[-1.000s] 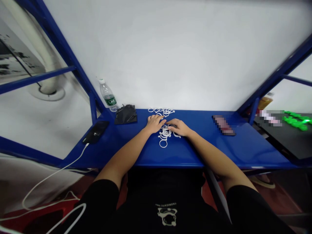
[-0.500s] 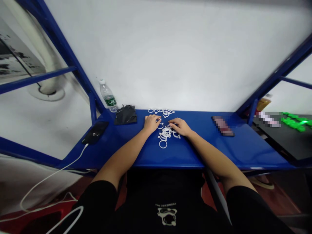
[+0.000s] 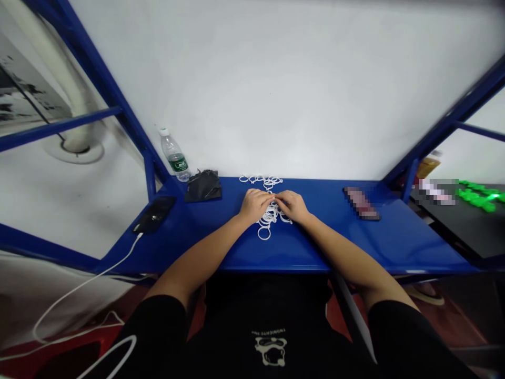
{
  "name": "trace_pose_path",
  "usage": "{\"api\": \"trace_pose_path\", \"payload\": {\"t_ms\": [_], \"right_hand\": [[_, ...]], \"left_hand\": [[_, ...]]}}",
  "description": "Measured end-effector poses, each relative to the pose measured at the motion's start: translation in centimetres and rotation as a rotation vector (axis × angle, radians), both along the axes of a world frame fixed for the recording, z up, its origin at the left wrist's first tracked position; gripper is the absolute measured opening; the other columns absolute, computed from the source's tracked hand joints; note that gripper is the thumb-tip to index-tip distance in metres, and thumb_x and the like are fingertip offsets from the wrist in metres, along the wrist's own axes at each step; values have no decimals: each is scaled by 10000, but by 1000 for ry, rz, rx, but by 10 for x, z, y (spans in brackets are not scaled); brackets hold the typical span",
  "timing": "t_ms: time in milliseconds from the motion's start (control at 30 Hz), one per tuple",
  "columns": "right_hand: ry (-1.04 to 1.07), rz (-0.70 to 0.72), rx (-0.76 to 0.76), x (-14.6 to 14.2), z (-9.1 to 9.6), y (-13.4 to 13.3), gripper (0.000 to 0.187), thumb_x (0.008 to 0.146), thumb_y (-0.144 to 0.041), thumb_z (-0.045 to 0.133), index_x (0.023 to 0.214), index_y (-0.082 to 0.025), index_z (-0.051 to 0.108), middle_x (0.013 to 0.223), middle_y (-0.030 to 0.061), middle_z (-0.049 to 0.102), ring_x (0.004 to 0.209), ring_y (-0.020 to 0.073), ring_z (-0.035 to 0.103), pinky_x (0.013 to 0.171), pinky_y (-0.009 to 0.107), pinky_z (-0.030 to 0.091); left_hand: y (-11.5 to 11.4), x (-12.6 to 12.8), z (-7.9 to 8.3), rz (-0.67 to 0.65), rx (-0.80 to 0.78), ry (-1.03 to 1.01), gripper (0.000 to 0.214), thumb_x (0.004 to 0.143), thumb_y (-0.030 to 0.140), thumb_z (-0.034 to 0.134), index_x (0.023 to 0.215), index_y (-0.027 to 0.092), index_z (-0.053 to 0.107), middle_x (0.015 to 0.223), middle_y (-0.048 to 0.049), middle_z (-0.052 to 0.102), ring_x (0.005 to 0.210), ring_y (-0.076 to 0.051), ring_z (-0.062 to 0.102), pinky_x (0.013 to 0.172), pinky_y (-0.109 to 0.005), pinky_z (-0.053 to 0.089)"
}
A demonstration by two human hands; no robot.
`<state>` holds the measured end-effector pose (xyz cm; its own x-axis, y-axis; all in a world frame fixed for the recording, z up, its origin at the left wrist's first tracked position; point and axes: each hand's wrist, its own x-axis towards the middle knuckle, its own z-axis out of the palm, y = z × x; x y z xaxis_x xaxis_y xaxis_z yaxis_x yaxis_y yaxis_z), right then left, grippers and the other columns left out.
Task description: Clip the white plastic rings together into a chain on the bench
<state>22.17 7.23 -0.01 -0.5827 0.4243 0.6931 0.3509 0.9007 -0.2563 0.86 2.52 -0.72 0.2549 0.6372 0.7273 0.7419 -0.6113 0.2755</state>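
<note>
White plastic rings are heaped in a loose pile at the middle of the blue table, directly between the two hands. The left hand lies at 9 o'clock of the pile and the right hand at 3 o'clock, and their fingertips are brought together over its far edge, touching or nearly so. Something small seems to be pinched between them, probably one ring, but whether either hand is closed on it cannot be told, since the fingers are too small and bunched. A second, flatter group of rings is laid out at 12 o'clock, near the wall and apart from the pile. If that far group is the finished lot, only a small share is judged done and most of the pile is left; this is a guess from the layout. The rings look thin, round and alike, some overlapping or tangled, and one is seen lying alone at 6 o'clock of the pile. At 10 o'clock a bottle and a black pouch are seen, at 9 o'clock a phone on a white cable.
</note>
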Motion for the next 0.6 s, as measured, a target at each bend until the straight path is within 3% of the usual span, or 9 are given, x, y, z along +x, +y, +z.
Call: {"api": "trace_pose_path", "payload": {"t_ms": [200,333,467,600], "right_hand": [[-17,4,77,0,-1,-1,255,1053,-325,540,980,-215,758,890,93,773,827,223,694,782,356,555],[-47,-25,26,0,1,0,247,1048,-317,538,985,-216,754,874,84,765,823,220,690,788,351,546],[-84,-103,-65,6,1,10,252,1058,-353,554,1085,-224,769,973,89,789,925,237,709,879,372,550],[-128,-215,-194,15,-8,30,296,1055,-376,562,1192,-203,759,1098,104,794,1030,263,703,955,408,549]], "left_hand": [[-1,4,1,7,-20,35,232,1076,322,591,1011,227,791,996,-56,816,936,-213,718,903,-417,472],[-3,4,7,35,-27,28,167,1040,298,645,1017,234,798,1006,-52,802,967,-225,702,918,-420,482],[-3,-2,10,113,-62,20,134,996,312,696,1005,248,814,1222,-86,756,1199,-271,649,1035,-457,475],[-1,-7,6,51,-265,80,192,1003,341,694,1152,265,788,1391,-65,718,1341,-282,612,1207,-540,368]]}}
